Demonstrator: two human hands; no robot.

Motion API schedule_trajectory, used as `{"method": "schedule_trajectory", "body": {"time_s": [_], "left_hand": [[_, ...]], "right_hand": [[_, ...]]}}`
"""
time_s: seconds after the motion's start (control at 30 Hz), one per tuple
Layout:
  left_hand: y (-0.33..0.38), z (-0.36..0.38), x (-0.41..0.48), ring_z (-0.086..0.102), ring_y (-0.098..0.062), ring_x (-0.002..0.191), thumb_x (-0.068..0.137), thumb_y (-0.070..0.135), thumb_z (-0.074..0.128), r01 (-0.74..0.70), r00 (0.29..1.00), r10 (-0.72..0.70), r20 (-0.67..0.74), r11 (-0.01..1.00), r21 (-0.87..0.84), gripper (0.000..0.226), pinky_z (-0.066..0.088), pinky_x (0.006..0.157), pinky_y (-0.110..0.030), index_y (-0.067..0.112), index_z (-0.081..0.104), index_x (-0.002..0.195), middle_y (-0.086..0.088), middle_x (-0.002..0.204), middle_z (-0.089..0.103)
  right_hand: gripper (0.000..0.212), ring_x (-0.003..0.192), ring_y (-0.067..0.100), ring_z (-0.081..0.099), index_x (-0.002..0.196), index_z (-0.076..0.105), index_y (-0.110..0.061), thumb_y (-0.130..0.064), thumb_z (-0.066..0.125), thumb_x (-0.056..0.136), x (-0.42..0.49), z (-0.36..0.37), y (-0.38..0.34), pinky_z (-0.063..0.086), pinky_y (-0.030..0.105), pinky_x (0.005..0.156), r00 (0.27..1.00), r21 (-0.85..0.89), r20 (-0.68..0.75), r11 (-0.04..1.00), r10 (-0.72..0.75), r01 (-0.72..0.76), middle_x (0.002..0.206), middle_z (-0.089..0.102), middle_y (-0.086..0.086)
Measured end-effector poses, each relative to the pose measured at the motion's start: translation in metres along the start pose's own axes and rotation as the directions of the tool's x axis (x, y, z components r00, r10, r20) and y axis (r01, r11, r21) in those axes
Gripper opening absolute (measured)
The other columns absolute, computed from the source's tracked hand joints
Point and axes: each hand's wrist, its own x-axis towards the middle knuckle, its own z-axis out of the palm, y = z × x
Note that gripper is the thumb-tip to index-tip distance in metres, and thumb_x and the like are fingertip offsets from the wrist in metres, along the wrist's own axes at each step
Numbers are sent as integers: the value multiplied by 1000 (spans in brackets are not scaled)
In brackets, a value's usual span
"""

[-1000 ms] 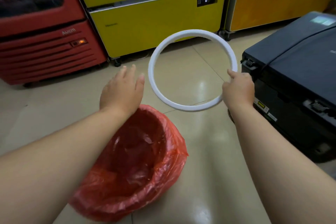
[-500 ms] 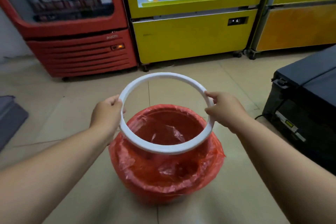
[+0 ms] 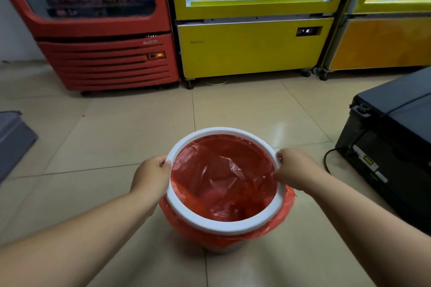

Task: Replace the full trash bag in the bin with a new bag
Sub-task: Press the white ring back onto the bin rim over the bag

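Note:
A round bin (image 3: 220,249) stands on the tiled floor in front of me, lined with a red plastic bag (image 3: 224,179) whose edge is folded over the outside. A white plastic ring (image 3: 224,225) sits on the bin's rim over the bag. My left hand (image 3: 151,176) grips the ring's left side. My right hand (image 3: 296,168) grips its right side. The bag's inside looks crumpled and holds no visible trash. Most of the bin's wall is hidden by the bag.
A red drinks cooler (image 3: 102,30) and two yellow display fridges (image 3: 251,30) stand against the back. A black machine (image 3: 394,137) with a cable is close on the right. A grey box edge (image 3: 11,140) shows at the left.
My left hand took hold of the ring beside my right hand's grip. Both hands then lowered the ring from the air down onto the bin's rim over the red bag.

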Motion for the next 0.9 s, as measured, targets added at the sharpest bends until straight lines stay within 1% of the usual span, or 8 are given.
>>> {"method": "schedule_trajectory", "body": {"time_s": [0.13, 0.23, 0.4, 0.53, 0.6, 0.73, 0.8, 0.9], "left_hand": [[-1, 3, -1, 67, -36, 79, 89, 15, 43, 53, 998, -53, 17, 998, -23, 29, 52, 72, -40, 25, 68, 78, -15, 83, 73], [-3, 4, -2, 67, -38, 85, 91, 14, 43, 95, 996, -94, 6, 994, -54, 29, 53, 78, -45, 27, 63, 73, -19, 90, 72], [-9, 6, 2, 68, -38, 87, 90, 14, 47, 153, 988, -152, 17, 980, -124, 34, 53, 83, -48, 30, 63, 65, -21, 91, 72], [-17, 8, 8, 69, -31, 77, 90, 12, 50, 238, 971, -232, 55, 947, -217, 26, 56, 81, -45, 23, 73, 91, -7, 81, 74], [-19, 12, 10, 69, -26, 72, 90, 11, 51, 264, 964, -262, 42, 926, -269, 25, 57, 77, -38, 20, 73, 97, -2, 78, 73], [-20, 18, 19, 68, -22, 69, 91, 10, 51, 298, 953, -300, 51, 886, -356, 24, 55, 72, -31, 17, 71, 103, 2, 77, 71], [-16, 23, 29, 67, -22, 73, 92, 11, 50, 296, 953, -297, 56, 880, -371, 26, 55, 78, -34, 15, 68, 110, 1, 80, 70], [-3, 31, 50, 67, -26, 83, 94, 15, 46, 290, 956, -285, 71, 882, -371, 31, 54, 85, -37, 16, 62, 120, -4, 96, 69]], "right_hand": [[14, 48, 14, 47, 88, 63, -6, -17, 63, 80, 1, 6, 1, 32, 22, 39, 1000, 40, -16, 999, 20, -19, 62, 52, 1], [19, 58, 22, 54, 91, 67, -6, -22, 60, 86, 4, 7, 3, 33, 23, 43, 999, 57, -42, 998, 7, -5, 75, 67, 8], [25, 79, 29, 70, 101, 69, -5, -19, 68, 81, 10, 9, 9, 56, 33, 72, 998, 189, -54, 981, 43, -32, 87, 74, 14], [30, 70, 27, 71, 106, 62, -11, -18, 72, 79, 13, 9, 10, 57, 31, 63, 996, 314, 7, 945, 94, -91, 74, 70, 8], [31, 71, 29, 72, 107, 61, -10, -15, 73, 79, 15, 10, 10, 59, 34, 66, 993, 366, 26, 924, 112, -114, 77, 71, 11], [31, 74, 30, 71, 107, 64, -10, -13, 74, 77, 23, 12, 10, 43, 25, 50, 991, 396, 7, 910, 134, -126, 70, 67, 7], [36, 82, 31, 71, 112, 64, -11, -14, 73, 77, 31, 11, 9, 46, 27, 55, 987, 441, -8, 886, 163, -142, 86, 72, 12], [40, 93, 31, 69, 120, 63, -12, -17, 71, 81, 48, 5, 5, 52, 34, 77, 977, 504, -42, 849, 209, -160, 103, 72, 15]]}}
